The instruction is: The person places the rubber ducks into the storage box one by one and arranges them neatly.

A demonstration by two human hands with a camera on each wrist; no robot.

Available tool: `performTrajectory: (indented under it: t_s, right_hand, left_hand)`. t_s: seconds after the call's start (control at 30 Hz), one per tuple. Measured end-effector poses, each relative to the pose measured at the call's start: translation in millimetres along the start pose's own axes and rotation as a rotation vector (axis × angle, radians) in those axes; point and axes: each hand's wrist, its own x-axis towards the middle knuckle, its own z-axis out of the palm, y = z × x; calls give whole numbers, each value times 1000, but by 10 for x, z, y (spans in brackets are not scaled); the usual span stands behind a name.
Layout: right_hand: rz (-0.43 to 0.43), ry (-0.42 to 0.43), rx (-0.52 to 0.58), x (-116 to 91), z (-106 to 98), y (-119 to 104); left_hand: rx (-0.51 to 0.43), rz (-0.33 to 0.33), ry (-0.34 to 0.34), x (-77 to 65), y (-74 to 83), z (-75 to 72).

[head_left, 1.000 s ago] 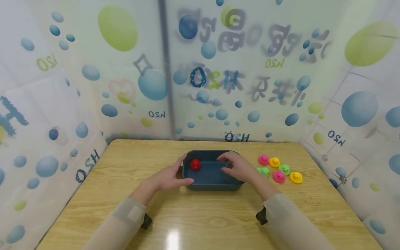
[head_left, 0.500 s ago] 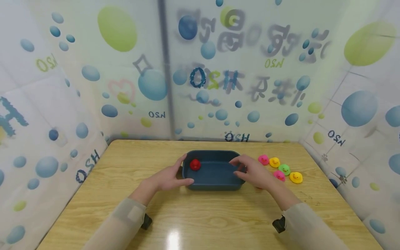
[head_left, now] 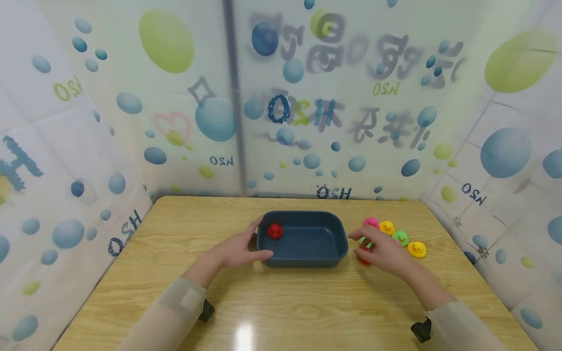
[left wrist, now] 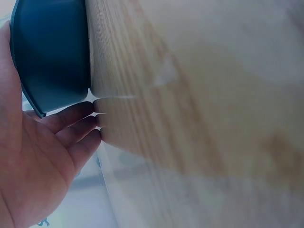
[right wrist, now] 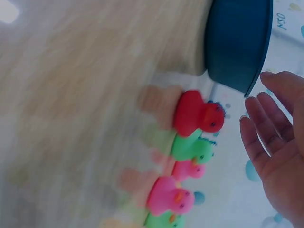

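A dark blue rectangular bin point(head_left: 311, 241) stands on the table, with a red rubber duck point(head_left: 274, 231) inside at its left end. My left hand point(head_left: 234, 248) rests against the bin's left end, thumb at the front corner and straight fingers along the outside. In the left wrist view those fingers reach behind the bin wall point(left wrist: 52, 52). My right hand point(head_left: 386, 251), fingers loosely bent and holding nothing, hovers right of the bin above another red duck point(head_left: 364, 260). The right wrist view shows that red duck point(right wrist: 190, 114) standing upright on the table, apart from the fingertips.
Beside the right hand sit several more rubber ducks, among them a pink duck point(head_left: 371, 222), a yellow duck point(head_left: 387, 227), a green duck point(head_left: 400, 238) and a nearer yellow duck point(head_left: 416, 249). Printed curtains surround the wooden table point(head_left: 281, 307) at the back and sides.
My right hand has moved right, from over the bin's right half to above the red duck beside it. The left hand, the bin and the duck inside have stayed put.
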Motion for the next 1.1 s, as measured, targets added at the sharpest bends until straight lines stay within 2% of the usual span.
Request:
performTrajectory:
  t_s: [0.37,0.63,0.77,0.97,1.1]
  right_hand:
    - [41,13,-16,-230,-47,257]
    - [51,-80,96,-274,-32,434]
    - [69,-95,81,-291,-16,450]
    - [161,-99,64,-271,10,418]
    - [191,-94,50,-259,33,414]
  left_hand:
    - [-4,9,0,10,1,-4]
    - [-7,8,-4,2,18,-7]
    - [-4,7,-8,13,22,5]
    - [-12,4,-9,15,25,-2]
    - [-7,5,-8,12,7,-5]
